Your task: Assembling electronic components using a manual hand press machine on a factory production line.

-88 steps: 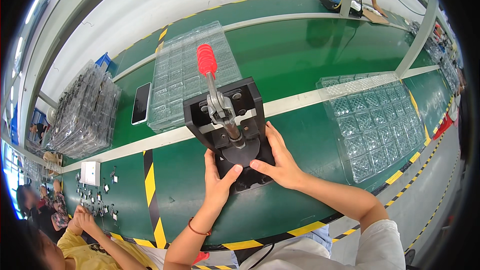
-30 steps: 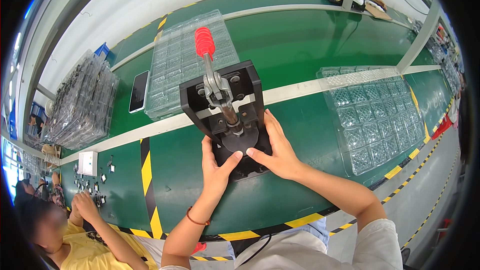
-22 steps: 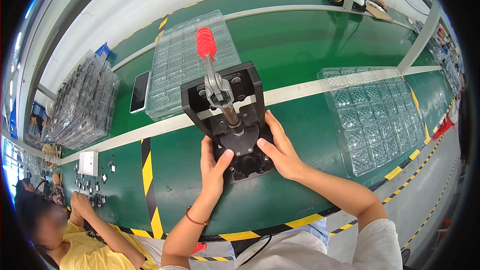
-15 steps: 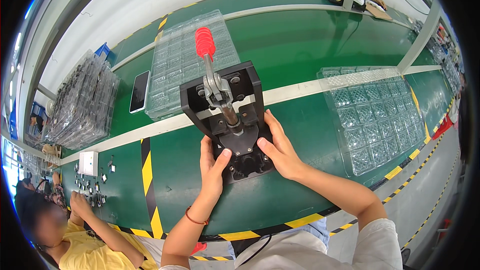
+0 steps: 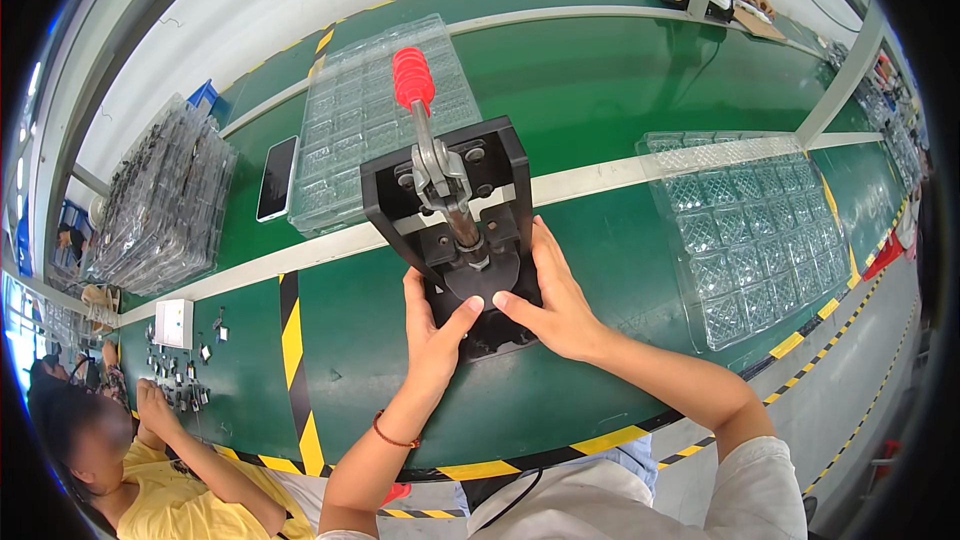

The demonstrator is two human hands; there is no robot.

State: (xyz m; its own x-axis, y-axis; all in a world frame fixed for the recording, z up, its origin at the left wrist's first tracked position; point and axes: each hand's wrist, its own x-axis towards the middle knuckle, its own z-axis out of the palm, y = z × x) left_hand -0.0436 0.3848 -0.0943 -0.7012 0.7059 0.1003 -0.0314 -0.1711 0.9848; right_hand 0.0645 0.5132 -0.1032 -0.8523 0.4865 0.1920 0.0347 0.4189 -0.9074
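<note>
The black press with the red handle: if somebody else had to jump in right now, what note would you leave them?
Left hand: rests on the base of the black press, thumb on its front plate. Holds nothing I can see.
Right hand: flat against the right side of the base, fingertips at the front plate.
Red handle: up, untouched.
Clear tray: to the right on the green bench. Another clear tray behind the press, a phone beside it.
Done: both hands are at the base plate; whether a part sits there is hidden.
Left: the handle is not yet pulled.
</note>
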